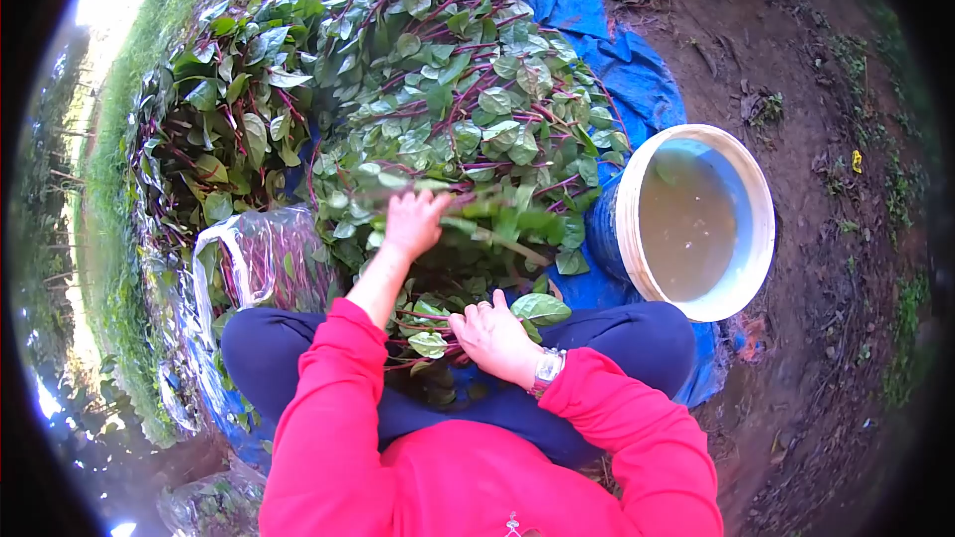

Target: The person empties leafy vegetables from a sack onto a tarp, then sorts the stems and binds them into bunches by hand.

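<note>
My left hand (414,223) reaches over a large heap of Malabar spinach (468,89) with dark red stems and green leaves. Its fingers are closed around a leafy stem, which is smeared by motion. Low between my knees, my right hand (494,340) grips a small bunch of Malabar spinach stems (428,330); leaves poke out on both sides of it. A watch (548,366) is on the right wrist. Part of each hand's grip is hidden by the fingers and foliage.
A bucket (627,229) of murky water stands at my right, tilted in view. Blue tarpaulin (637,75) lies under the heap. A clear plastic bag (264,259) of red stems sits by my left knee, with more spinach (229,109) behind. Bare soil (796,338) borders the right.
</note>
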